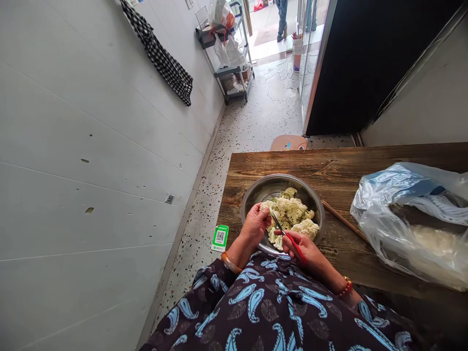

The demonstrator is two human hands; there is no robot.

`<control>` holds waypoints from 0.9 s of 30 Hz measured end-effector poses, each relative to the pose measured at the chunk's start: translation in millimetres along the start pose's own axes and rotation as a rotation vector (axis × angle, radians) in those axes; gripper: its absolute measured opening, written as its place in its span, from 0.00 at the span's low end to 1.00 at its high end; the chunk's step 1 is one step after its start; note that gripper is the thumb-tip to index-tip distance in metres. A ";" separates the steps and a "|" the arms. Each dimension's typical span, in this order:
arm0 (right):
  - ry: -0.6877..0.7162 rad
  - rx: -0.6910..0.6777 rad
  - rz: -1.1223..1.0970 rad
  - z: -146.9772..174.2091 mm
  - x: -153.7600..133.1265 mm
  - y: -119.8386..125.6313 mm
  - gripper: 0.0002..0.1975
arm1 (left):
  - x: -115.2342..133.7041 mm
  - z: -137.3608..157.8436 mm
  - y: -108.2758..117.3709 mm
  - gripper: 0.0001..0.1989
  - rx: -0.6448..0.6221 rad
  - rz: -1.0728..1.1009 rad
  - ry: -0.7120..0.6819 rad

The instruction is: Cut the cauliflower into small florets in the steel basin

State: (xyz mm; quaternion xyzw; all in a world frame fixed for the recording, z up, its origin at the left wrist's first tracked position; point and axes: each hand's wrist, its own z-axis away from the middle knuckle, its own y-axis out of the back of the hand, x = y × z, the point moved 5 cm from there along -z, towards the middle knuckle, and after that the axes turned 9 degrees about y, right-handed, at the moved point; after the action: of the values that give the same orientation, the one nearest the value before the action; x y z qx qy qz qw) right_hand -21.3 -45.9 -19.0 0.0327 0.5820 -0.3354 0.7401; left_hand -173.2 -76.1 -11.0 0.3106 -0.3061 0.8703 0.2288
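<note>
A steel bowl (252, 192) stands near the left end of the wooden table, holding several pieces of cauliflower (292, 210). Over its left side my left hand (256, 220) is closed, pinching a small cauliflower floret (269, 206) between thumb and fingers. My right hand (300, 247) grips a pair of scissors (297, 246) by the red handles at the bowl's near edge. The dark blades point up and left, with their tips close to the floret. Whether the blades touch it I cannot tell.
On the wooden table (347, 170), chopsticks (343, 220) lie right of the bowl, beside a clear plastic bag (413, 224). A green QR-code card (220, 238) sits at the left edge. Beyond are a pink stool (288, 142), a loaded cart (234, 70) and a person's legs (282, 17).
</note>
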 end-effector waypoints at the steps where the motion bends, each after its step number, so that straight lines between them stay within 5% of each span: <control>1: 0.002 -0.002 0.002 0.1 0.6 0.2 0.32 | 0.3 -0.4 0.4 0.26 0.001 -0.003 0.000; 27: -0.013 -0.001 0.002 0.3 9.7 7.8 0.29 | 5.1 -2.4 2.5 0.26 0.021 -0.016 0.007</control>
State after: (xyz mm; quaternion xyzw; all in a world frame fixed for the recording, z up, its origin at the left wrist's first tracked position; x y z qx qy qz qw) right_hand -15.8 -44.4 -30.1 0.0308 0.5771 -0.3347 0.7443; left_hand -179.3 -75.2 -10.0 0.3124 -0.2939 0.8726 0.2334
